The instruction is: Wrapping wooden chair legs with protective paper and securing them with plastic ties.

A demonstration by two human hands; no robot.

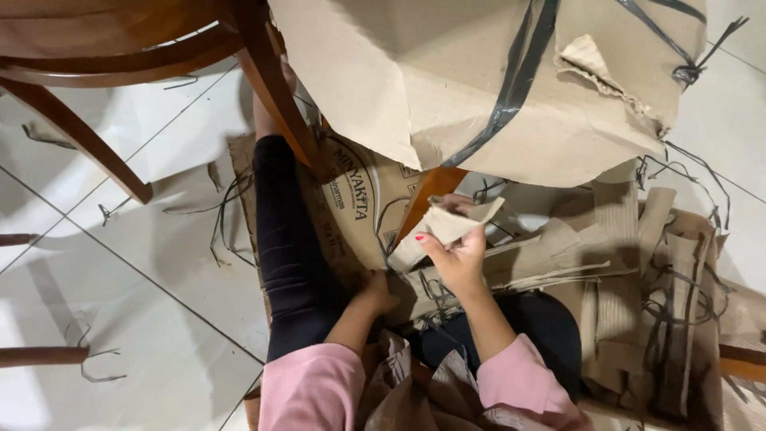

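Browns, pink and black on pale tiles

Plain tan cardboard box [479,80] with black strapping [511,88] at the top; dark reddish-brown chair [120,48] upper left; white floor tiles [144,319]; pink sleeves [311,391], black legging [287,247], red nail on the right hand [459,255] holding a beige cardboard scrap [447,227].

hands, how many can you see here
2. The right hand holds a cardboard scrap at centre; the left hand rests lower on the flattened box. Others may be hidden under cardboard.

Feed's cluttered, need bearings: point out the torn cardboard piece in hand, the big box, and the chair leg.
cardboard piece [447,227], head view, middle of its flat face.
box [447,72], head view, broad side panel.
chair leg [275,92], head view, mid-shaft.
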